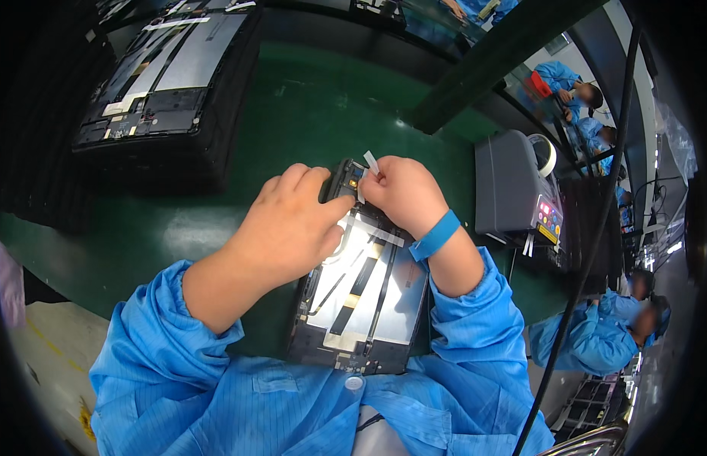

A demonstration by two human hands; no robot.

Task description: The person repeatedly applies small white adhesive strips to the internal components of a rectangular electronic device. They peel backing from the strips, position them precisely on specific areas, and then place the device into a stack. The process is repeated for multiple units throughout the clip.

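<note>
An opened tablet (354,298) lies on the green table close to my body, its silver back plate, dark flat cables and small boards exposed. My left hand (291,220) is bent around its upper left edge, with a fingertip pressing near the top boards. At the tablet's top end my right hand (405,191), wearing a blue wristband (437,235), pinches a strip of white tape (371,162). One end of the strip sticks up past the fingers, and a lower part touches the tablet. The right fingertips partly hide the spot beneath them.
Stacked black trays (160,163) at the far left hold another opened tablet (194,61) on top. A grey tape dispenser (513,186) with a white roll and lit buttons stands right. A dark post (505,61) and a black cable (589,258) cross the right side. Co-workers in blue sit beyond.
</note>
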